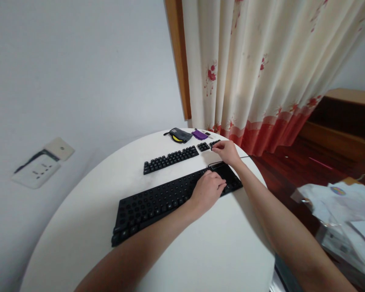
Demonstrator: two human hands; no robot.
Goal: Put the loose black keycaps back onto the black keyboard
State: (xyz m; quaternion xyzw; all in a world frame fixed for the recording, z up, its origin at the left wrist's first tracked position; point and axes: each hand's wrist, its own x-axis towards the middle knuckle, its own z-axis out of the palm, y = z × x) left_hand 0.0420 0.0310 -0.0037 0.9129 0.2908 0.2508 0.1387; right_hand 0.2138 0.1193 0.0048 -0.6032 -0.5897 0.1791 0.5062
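keyboard (pixel 158 198): seemingly capped nearside, mostly uncapped beyond
loose keycaps (pixel 170 159): 12 o'clock of keyboard
left hand (pixel 209 186): on keyboard; grip unclear
right hand (pixel 227 151): apart, at keycaps; grip unclear

Floral curtains (pixel 246 61) hang beside a pale wall (pixel 94 73).

On the bench (pixel 207 251), the keyboard (pixel 158 200) lies before the keycap row (pixel 171 158); behind that sits a pouch (pixel 179 134), the curtain (pixel 246 73) hanging beyond.
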